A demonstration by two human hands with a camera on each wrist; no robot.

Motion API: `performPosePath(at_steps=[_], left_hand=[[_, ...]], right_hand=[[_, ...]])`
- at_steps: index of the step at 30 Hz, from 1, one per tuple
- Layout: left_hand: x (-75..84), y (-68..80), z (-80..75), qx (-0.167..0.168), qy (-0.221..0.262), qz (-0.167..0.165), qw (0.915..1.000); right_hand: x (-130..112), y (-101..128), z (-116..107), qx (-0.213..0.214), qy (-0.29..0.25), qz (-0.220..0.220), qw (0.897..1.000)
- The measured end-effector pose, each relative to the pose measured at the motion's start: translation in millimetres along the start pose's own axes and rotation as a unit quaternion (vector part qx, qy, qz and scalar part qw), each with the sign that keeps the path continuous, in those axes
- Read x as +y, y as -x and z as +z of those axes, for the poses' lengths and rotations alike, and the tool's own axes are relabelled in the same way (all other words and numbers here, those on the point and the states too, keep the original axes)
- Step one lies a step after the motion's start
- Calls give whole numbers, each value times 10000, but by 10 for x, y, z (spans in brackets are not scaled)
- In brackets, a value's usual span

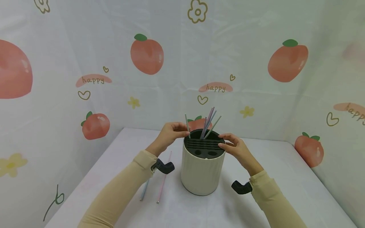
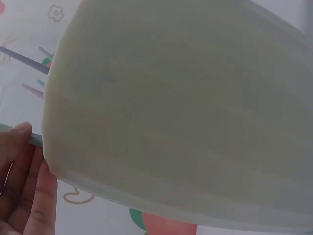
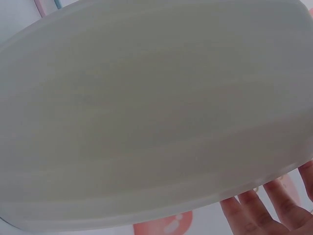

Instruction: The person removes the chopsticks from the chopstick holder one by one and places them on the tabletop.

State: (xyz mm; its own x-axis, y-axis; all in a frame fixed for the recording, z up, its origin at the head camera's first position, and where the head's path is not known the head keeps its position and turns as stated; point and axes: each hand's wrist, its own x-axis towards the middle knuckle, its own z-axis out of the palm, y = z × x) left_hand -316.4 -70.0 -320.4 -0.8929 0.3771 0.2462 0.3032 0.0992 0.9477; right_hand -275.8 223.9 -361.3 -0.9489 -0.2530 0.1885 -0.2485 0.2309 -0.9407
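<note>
A cream pen holder [image 1: 201, 175] with a black slotted top [image 1: 206, 144] stands upright on the table. Several thin pastel sticks [image 1: 207, 124] lean out of its rear compartment. My left hand [image 1: 170, 135] pinches a pale green stick [image 1: 186, 122] between thumb and fingers at the left of the rim. In the left wrist view this green stick [image 2: 35, 139] shows beside the thumb, its lower part hidden behind the holder's edge. At the right side of the rim, the fairly straight fingers of my right hand [image 1: 236, 148] rest against the holder; they show spread in the right wrist view.
On the white table [image 1: 256, 177], a pink stick [image 1: 162, 186] and a blue stick [image 1: 144, 191] lie left of the holder, partly behind my left forearm. Behind the table hangs a white cloth [image 1: 176, 88] printed with peaches. Each wrist wears a black camera mount [image 1: 241, 187].
</note>
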Motion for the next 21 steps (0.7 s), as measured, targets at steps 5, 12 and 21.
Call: performPosePath(at_steps=[5,12,21], left_hand=[[93,-50,-22,62,12,217,9997],[494,-154,-149,467,870,1162,9883],[962,-209,-599,1500,1839,1824,9542]], right_hand=[[-5,-1,-3,9,-1,-27,10000],[-6,-2,-4,3,-78,23,10000],[-4,0,-11,-58,-52,13,10000]])
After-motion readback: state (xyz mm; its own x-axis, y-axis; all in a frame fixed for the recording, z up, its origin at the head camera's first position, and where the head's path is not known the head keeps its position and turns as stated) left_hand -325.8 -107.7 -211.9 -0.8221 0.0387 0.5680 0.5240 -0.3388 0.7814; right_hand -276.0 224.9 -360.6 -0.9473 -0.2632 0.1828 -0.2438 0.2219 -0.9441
